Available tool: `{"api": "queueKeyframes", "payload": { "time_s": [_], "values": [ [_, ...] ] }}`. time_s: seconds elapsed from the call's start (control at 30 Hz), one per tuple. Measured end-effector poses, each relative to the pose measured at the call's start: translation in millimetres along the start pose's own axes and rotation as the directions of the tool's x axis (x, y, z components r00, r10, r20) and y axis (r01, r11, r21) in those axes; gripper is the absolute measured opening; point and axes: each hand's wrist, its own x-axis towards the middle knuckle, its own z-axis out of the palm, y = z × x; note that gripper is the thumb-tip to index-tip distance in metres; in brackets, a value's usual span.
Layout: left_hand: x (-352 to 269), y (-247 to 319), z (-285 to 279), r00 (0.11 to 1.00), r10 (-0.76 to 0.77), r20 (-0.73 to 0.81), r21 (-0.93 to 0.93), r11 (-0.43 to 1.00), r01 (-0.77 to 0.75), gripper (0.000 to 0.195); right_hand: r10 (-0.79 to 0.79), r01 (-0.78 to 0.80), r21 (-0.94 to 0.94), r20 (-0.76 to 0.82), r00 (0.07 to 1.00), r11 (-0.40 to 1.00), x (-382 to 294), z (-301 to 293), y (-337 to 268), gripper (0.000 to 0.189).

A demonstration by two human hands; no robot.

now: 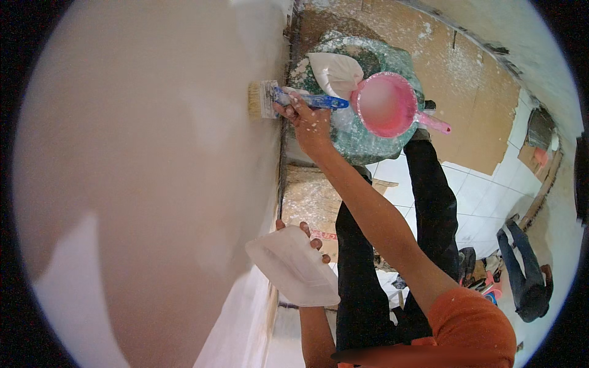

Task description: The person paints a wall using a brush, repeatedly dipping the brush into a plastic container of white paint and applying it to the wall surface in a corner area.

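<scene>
My right hand [308,122] grips the blue handle of a wide flat paintbrush [269,99]. Its pale bristles are at the wall [152,152] on the left; whether they press on it I cannot tell. White splashes dot the fingers. Lower down, my left hand [313,241] holds a shallow whitish plastic tray [294,267] tilted beside the wall, fingers curled over its edge. Just right of the brush, a pink dipper [386,106] with a handle holds whitish liquid. It stands on a green, white-splattered support [372,152], touching a white bag [336,73].
Splattered brown sheeting [478,115] covers part of the white tiled floor [487,193]. My legs in black trousers [432,198] stand below the green support. Toward the lower right are a person in jeans [524,262] and a pile of assorted items [483,276].
</scene>
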Motion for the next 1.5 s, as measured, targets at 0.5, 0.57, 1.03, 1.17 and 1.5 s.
{"api": "queueKeyframes", "payload": {
  "time_s": [0.5, 0.57, 1.03, 1.17, 1.5],
  "values": [
    [4, -18, 12, 0.986, 0.107, -0.129, 0.105, 0.99, -0.093, 0.06, -0.101, 0.097, -0.096, -0.032, 0.994, 0.991, 19, 4, 6, 0.025],
    [7, -20, 11, 0.957, 0.172, -0.234, 0.164, 0.977, -0.135, 0.063, 0.077, -0.067, -0.058, 0.183, 0.98, 0.996, 22, -12, -9, 0.03],
    [9, -6, 3, 0.999, 0.016, -0.036, 0.054, 0.998, -0.014, 0.057, -0.044, 0.044, -0.083, 0.001, 0.999, 0.996, 30, -13, 27, 0.025],
    [13, -13, 7, 1.0, 0.004, -0.023, 0.031, 1.0, -0.004, 0.057, 0.002, -0.004, 0.012, 0.195, 0.981, 1.0, 22, -12, -9, 0.016],
    [18, -18, 7, 1.0, 0.0, -0.01, 0.005, 1.0, 0.0, 0.058, -0.065, 0.054, -0.378, -0.018, 0.998, 0.924, 37, -43, 24, 0.033]
  ]
}}
